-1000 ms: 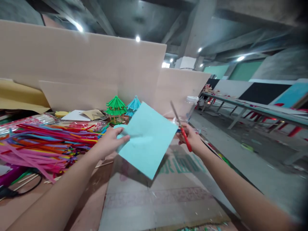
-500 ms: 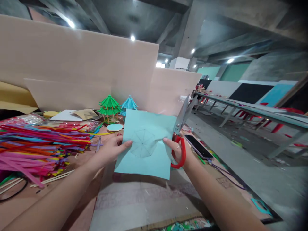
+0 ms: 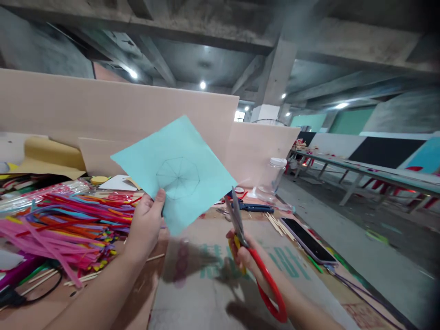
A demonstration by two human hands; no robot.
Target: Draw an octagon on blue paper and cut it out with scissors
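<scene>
Light-blue paper (image 3: 178, 174) with a pencilled wheel hangs above the surface (image 3: 206, 284), left hand (image 3: 146, 224) pinching its lower edge. Looks thin and floppy, so grip near the drawing. Right hand (image 3: 242, 254) is closed round red scissors (image 3: 254, 261), blades slightly apart.

In the lower middle of the frame the table (image 3: 206, 293) lies bare, so a hand can pass there. At the left the pile of coloured strips (image 3: 65, 224) blocks the way. At the right a phone (image 3: 307, 239), a jar (image 3: 270, 180) and thin sticks (image 3: 278, 224) stand in the way. Cardboard panels (image 3: 103, 114) close the back.
</scene>
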